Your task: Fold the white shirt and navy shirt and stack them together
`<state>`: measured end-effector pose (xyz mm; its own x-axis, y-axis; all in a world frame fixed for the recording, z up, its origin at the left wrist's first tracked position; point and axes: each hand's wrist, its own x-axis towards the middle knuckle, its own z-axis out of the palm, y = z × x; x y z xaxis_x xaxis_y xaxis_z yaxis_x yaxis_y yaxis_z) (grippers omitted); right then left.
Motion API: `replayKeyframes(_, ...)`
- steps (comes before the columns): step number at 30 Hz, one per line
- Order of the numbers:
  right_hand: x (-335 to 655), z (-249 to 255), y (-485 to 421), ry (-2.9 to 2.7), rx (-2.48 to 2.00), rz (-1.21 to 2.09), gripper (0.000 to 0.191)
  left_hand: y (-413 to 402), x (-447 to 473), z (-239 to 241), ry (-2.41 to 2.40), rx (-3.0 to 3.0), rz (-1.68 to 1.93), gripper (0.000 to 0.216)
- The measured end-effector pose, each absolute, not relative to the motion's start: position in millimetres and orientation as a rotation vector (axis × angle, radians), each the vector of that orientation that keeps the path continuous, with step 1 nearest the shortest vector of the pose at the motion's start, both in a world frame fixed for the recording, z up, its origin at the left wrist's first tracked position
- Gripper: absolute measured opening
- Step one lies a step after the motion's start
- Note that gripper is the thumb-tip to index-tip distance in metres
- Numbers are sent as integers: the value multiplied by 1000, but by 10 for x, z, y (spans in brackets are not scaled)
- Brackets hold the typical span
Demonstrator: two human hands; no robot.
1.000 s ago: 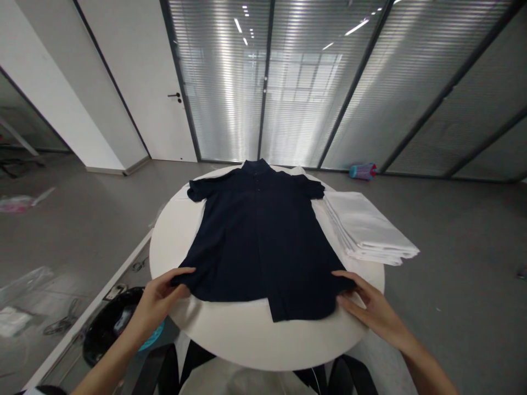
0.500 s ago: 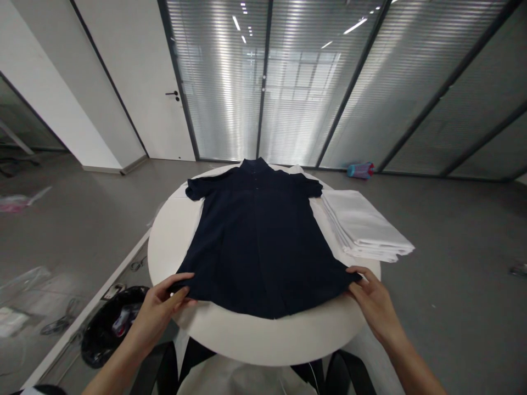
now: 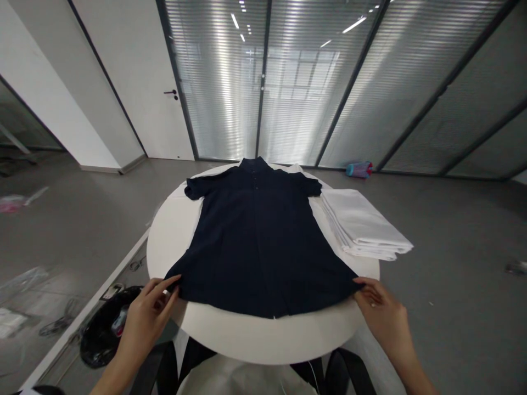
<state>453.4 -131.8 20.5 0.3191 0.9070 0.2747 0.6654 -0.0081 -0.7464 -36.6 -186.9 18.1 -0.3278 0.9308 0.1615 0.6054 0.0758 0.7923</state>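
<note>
Both hands are at the near hem of a dark navy shirt (image 3: 259, 241), which lies spread flat, face up, on a round white table (image 3: 247, 343), its collar at the far edge and its short sleeves out to either side. The left hand (image 3: 144, 315) pinches the shirt's near-left corner between thumb and fingertips, just off the table's rim; the right hand (image 3: 385, 318) grips the near-right corner the same way, fingers closed on the cloth. Between the two hands the hem is pulled out wide and fairly taut, so the shirt fans from narrow shoulders to a broad bottom edge. On the table's right side, just beside the shirt, sits a stack of folded white cloth (image 3: 364, 222). Down on the grey floor to the left stands a black bin (image 3: 99, 340), and far off by the glass wall lies a small blue-and-pink object (image 3: 359, 169), too small to tell what it is.
</note>
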Motion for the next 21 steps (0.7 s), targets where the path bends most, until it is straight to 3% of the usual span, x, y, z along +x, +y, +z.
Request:
replayKeyframes(4, 4623, 147, -1366, -1580, -1793, 170, 27, -1841, -469, 224, 1998, 1673, 1048, 65)
replayKeyframes(9, 4667, 68, -1413, -1726, -1718, 59, 26, -1862, -503, 334, 1836, 1750, 1051, 40)
replayKeyframes(15, 4796, 42, -1433, -1963, -1600, 74, 20, -1966, -633, 182, 1789, 1755, 932, 44)
replayKeyframes(21, 4676, 340, -1180, -1990, -1419, -22, 24, -1696, -631, 365, 1974, 2107, 1139, 40)
